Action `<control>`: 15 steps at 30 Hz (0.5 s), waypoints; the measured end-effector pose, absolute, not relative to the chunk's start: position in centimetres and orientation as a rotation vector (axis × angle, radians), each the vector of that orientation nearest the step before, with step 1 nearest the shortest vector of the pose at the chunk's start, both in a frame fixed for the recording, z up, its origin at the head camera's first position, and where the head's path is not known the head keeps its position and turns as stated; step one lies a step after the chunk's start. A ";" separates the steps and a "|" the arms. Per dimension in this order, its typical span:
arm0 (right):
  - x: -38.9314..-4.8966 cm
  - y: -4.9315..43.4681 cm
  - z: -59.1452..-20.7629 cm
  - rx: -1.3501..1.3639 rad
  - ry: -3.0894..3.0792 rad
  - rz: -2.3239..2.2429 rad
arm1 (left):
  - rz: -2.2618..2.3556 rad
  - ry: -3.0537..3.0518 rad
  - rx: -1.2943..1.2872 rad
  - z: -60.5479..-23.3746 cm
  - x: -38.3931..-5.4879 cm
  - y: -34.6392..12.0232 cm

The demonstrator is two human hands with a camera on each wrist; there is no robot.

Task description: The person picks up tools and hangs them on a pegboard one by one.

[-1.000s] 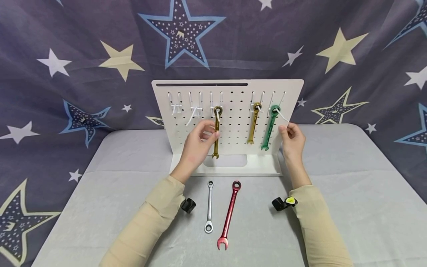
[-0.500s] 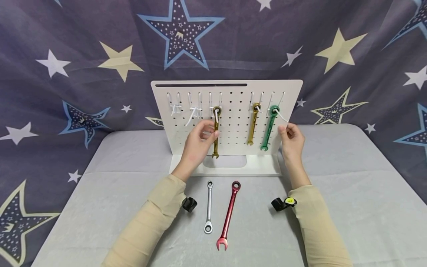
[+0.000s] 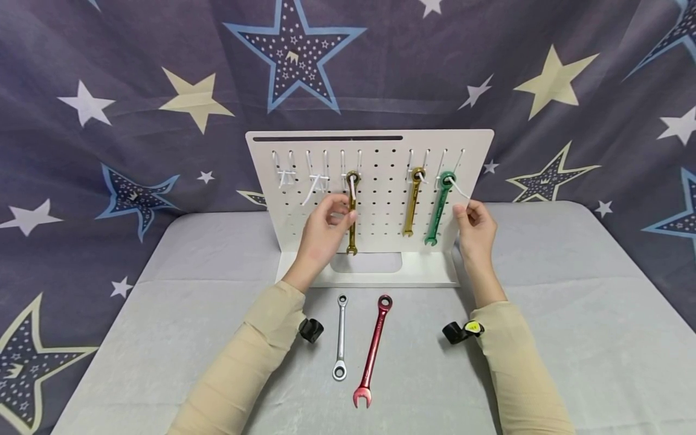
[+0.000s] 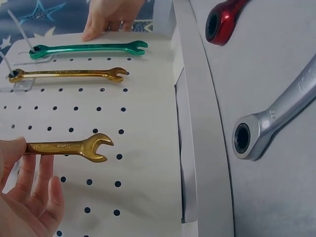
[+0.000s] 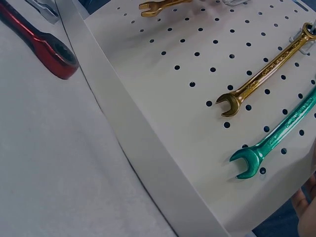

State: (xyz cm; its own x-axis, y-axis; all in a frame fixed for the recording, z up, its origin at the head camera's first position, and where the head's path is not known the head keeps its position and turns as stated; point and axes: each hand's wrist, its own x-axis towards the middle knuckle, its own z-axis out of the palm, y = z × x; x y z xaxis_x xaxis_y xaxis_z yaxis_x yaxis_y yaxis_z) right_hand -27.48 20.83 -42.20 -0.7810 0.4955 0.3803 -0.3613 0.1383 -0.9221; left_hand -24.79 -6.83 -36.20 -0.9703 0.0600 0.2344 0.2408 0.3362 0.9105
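In the head view, my left hand [image 3: 321, 234], the nearer, pinches the gold wrench [image 3: 352, 234], upright near the middle of the pegboard [image 3: 446, 139], its ring at a white hook [image 3: 353, 188]; my right hand [image 3: 478, 232] grips the right edge. Left wrist: the open end points toward the bottom edge, fingers under the shaft. Right wrist: fingers show past the right edge.

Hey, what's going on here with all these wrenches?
A person's left hand pinches a gold wrench, its ring end around a hook on a white pegboard. The right hand holds the board's right edge. Another gold wrench and a green wrench hang farther right, while a silver wrench and a red wrench lie on the table in front.
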 end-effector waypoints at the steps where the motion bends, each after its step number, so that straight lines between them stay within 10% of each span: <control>1: -27.5 20.8 -42.2 -0.130 -1.780 1.714 | -1.704 -2.434 -0.276 -36.2 -24.8 -6.8; 15: -27.5 20.9 -42.3 -0.131 -1.784 1.725 | -1.701 -2.428 -0.271 -36.5 -25.5 -7.0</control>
